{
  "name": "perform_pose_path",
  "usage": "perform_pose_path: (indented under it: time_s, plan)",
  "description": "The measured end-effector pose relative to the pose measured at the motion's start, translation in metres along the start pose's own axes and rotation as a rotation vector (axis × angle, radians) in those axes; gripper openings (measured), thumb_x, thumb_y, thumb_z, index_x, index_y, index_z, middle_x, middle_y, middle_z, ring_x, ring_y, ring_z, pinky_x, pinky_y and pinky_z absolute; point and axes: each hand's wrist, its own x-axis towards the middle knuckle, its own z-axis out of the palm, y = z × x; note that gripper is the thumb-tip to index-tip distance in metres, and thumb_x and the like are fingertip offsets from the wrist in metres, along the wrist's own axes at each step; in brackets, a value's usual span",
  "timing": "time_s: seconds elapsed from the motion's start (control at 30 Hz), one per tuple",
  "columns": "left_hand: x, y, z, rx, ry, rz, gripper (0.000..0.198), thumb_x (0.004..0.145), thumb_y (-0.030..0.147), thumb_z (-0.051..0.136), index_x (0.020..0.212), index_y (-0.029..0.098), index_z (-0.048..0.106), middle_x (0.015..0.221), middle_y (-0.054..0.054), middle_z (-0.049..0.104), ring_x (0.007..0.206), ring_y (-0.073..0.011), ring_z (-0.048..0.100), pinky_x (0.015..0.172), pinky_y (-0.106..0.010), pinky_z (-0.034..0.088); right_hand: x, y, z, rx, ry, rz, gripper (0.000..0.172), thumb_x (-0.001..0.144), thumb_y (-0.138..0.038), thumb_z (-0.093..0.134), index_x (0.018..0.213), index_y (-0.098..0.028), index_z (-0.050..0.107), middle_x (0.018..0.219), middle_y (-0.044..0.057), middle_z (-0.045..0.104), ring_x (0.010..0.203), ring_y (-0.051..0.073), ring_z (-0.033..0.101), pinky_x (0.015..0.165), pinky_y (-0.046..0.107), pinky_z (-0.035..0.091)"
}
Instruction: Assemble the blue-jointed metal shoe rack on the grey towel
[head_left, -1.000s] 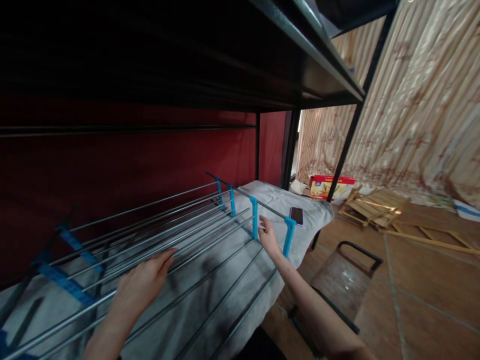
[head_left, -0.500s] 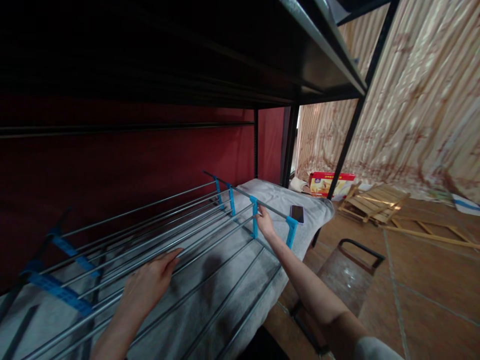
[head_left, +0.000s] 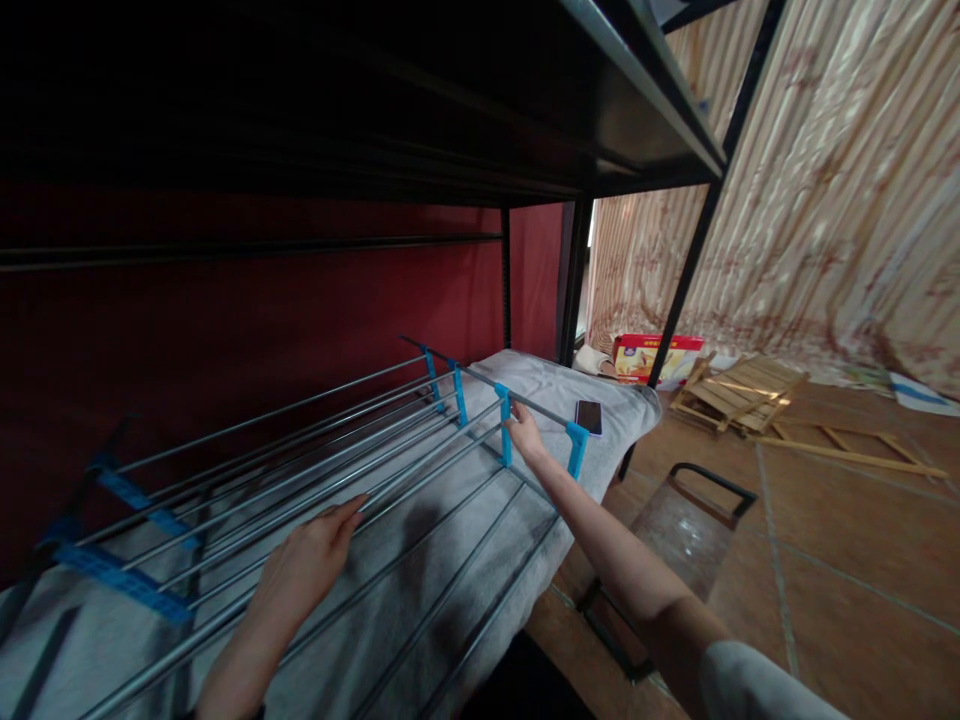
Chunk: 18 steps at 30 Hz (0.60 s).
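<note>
A metal drying rack [head_left: 420,470] with long steel rods and blue plastic end pieces lies across a white sheet [head_left: 442,560] on a lower bunk. My left hand [head_left: 309,568] rests on the middle rods, fingers curled over one of them. Stretched far out, my right hand [head_left: 525,438] grips the end bar between two blue brackets [head_left: 576,448]. A dark phone [head_left: 589,416] lies on the sheet just beyond that hand.
The black upper bunk frame [head_left: 645,110] hangs low overhead, with a red wall [head_left: 225,330] behind. To the right are a tiled floor, a small metal stool [head_left: 686,525], a red and yellow box [head_left: 651,358], loose wooden slats [head_left: 739,390] and a patterned curtain.
My right hand has reached forward from just short of the end bar and closed on it. The left hand stays on the rods. The view has shifted slightly.
</note>
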Motion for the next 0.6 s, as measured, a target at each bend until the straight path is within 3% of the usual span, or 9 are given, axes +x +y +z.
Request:
perform_pose_path:
  time_s: [0.27, 0.43, 0.5, 0.6]
  plan:
    - [-0.002, 0.012, -0.007, 0.099, -0.009, -0.046, 0.052, 0.1, 0.035, 0.022, 0.141, 0.022, 0.052, 0.133, -0.01, 0.064, 0.116, -0.0332, 0.064, 0.096, -0.047, 0.05, -0.006, -0.004, 0.001, 0.008, 0.009, -0.006, 0.068, 0.069, -0.01, 0.048, 0.136, -0.017, 0.054, 0.143, 0.008, 0.056, 0.131, 0.025, 0.051, 0.113, 0.042, 0.039]
    - [-0.003, 0.017, 0.001, 0.096, 0.018, -0.002, 0.049, 0.1, 0.029, 0.024, 0.139, 0.019, 0.052, 0.129, -0.013, 0.065, 0.109, -0.0322, 0.067, 0.092, -0.045, 0.052, -0.046, -0.02, 0.004, -0.025, 0.051, 0.007, 0.067, 0.073, -0.015, 0.048, 0.14, -0.016, 0.049, 0.145, 0.013, 0.05, 0.128, 0.026, 0.051, 0.108, 0.043, 0.043]
    - [-0.006, 0.022, 0.002, 0.122, 0.042, 0.004, 0.047, 0.1, 0.027, 0.025, 0.137, 0.019, 0.053, 0.122, -0.013, 0.068, 0.103, -0.0318, 0.069, 0.087, -0.044, 0.053, -0.07, -0.035, 0.007, -0.02, -0.011, -0.109, 0.059, 0.078, -0.016, 0.047, 0.136, -0.018, 0.053, 0.14, 0.012, 0.054, 0.124, 0.024, 0.055, 0.106, 0.042, 0.045]
    - [-0.014, 0.033, 0.002, 0.133, 0.105, 0.007, 0.042, 0.099, 0.023, 0.028, 0.13, 0.021, 0.057, 0.112, -0.011, 0.07, 0.096, -0.0288, 0.069, 0.081, -0.039, 0.053, -0.101, -0.069, 0.012, 0.001, -0.237, -0.325, 0.04, 0.084, -0.018, 0.046, 0.119, -0.02, 0.066, 0.123, 0.008, 0.065, 0.117, 0.022, 0.058, 0.104, 0.04, 0.045]
